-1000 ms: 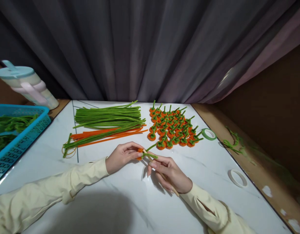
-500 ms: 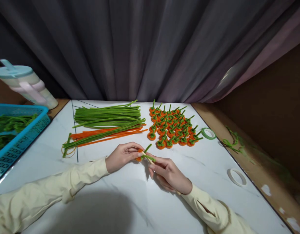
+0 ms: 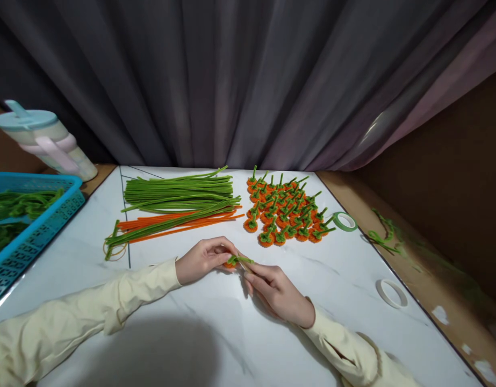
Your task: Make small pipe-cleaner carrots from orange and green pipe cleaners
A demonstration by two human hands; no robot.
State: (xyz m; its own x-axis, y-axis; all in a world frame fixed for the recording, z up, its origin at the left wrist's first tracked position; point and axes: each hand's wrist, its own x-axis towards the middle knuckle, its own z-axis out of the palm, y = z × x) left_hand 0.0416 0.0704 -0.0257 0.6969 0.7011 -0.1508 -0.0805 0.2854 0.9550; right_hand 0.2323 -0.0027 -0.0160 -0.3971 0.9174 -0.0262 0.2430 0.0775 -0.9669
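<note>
Near the middle of the table, my left hand [image 3: 205, 260] is closed on a small orange pipe-cleaner persimmon or pumpkin [image 3: 230, 262] with green on top. Its fingers cover most of the orange part. Close against it on the right, my right hand [image 3: 280, 293] pinches a thin pale stick [image 3: 245, 266], whose tip meets the green pieces. A green stem end points right over the right fingertips. Behind my hands lie a stack of green pipe cleaners [image 3: 177, 194] and a smaller bunch of orange pipe cleaners [image 3: 149, 221] with green ones across it.
Rows of similar orange pieces [image 3: 284, 219] with green stems stand at the back right. Beside them are green tape [image 3: 345, 221] and a white tape ring [image 3: 392, 293]. At the left are a blue basket [image 3: 66, 209] with green strands and a tumbler [image 3: 50, 142].
The upright green strand on the held piece has been brought down toward its top. My right hand has shifted slightly left and down, and the piece shows more green now.
</note>
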